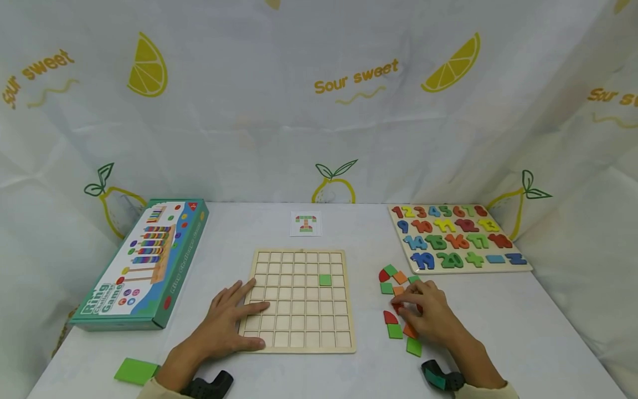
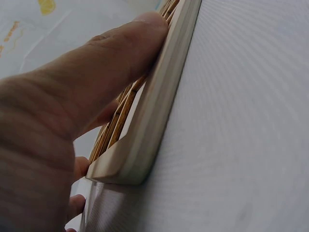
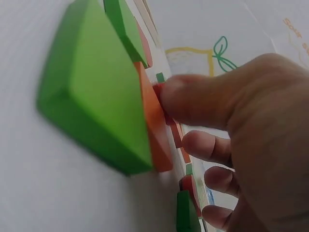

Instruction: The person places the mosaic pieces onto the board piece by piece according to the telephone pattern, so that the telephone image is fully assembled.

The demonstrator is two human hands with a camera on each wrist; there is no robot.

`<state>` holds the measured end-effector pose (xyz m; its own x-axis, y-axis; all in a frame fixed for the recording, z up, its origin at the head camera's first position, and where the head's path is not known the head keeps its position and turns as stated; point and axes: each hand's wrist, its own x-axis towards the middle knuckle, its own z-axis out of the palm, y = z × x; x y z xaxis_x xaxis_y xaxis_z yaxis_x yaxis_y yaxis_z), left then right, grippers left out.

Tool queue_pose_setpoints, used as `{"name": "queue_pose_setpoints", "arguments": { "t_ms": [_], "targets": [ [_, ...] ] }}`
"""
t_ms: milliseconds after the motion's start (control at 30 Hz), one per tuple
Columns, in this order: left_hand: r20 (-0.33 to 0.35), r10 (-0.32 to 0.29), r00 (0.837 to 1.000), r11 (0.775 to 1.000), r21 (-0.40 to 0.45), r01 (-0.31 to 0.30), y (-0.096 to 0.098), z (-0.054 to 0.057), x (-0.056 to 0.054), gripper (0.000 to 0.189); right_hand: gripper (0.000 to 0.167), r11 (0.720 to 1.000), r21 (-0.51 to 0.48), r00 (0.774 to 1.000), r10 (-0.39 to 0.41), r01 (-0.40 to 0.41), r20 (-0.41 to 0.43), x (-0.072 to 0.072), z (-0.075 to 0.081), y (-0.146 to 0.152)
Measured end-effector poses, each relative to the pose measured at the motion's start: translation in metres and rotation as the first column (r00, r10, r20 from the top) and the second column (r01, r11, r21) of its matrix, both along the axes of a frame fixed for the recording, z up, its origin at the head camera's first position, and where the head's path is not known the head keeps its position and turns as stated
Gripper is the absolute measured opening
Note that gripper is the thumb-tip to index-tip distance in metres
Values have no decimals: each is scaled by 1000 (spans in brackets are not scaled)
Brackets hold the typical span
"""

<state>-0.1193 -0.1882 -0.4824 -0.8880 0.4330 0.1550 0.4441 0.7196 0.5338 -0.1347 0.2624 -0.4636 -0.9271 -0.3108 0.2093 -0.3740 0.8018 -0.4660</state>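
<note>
A pale wooden grid board [image 1: 304, 350] lies mid-table, with one green square tile [image 1: 325, 280] in its upper right part. My left hand [image 1: 224, 321] rests on the board's left edge, fingers spread; in the left wrist view the thumb [image 2: 125, 48] lies along the rim. To the right of the board, my right hand [image 1: 431, 310] pinches a red piece [image 1: 397, 306] between thumb and index finger, partly hidden by them. Around it lie loose green, orange and red pieces, among them a green tile [image 3: 96, 96] and an orange tile [image 3: 155, 121] in the right wrist view.
A small pattern card [image 1: 306, 224] lies behind the board. A boxed ring game [image 1: 142, 266] stands at left, and a number puzzle board [image 1: 458, 238] at back right. A green block [image 1: 136, 371] lies at the front left. A printed cloth hangs behind.
</note>
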Motion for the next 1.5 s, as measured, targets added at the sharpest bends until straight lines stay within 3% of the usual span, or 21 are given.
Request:
{"name": "queue_pose_setpoints", "arguments": {
  "t_ms": [133, 300, 700, 967, 1167, 1300, 1500],
  "targets": [
    [-10, -4, 1000, 1000, 3, 4, -1, 0, -1, 73, 25, 1000, -6, 999, -26, 26, -22, 0, 1, 0],
    [-13, -12, 1000, 1000, 1, 12, -1, 0, -2, 72, 24, 994, 61, 996, -90, 90, 6, -1, 5, -2],
    [21, -2, 1000, 1000, 1, 2, 0, 0, -3, 74, 27, 987, 114, 991, -123, 116, 52, -1, 9, -3],
    [-9, -9, 1000, 1000, 12, 9, 0, -1, -4, 72, 22, 994, 44, 990, -104, 100, 101, -2, 12, -4],
    [16, -4, 1000, 1000, 17, 4, 0, -1, -2, 73, 30, 990, -90, 994, -106, 104, -8, 4, 22, -5],
    [31, 6, 1000, 1000, 6, -6, 0, 0, -1, 74, 34, 991, -121, 988, -72, 56, -134, 5, 33, -9],
    [42, 11, 999, 1000, 2, -12, 0, 1, 0, 73, 30, 987, -157, 970, -20, -19, -243, 0, 55, -24]
  ]
}}
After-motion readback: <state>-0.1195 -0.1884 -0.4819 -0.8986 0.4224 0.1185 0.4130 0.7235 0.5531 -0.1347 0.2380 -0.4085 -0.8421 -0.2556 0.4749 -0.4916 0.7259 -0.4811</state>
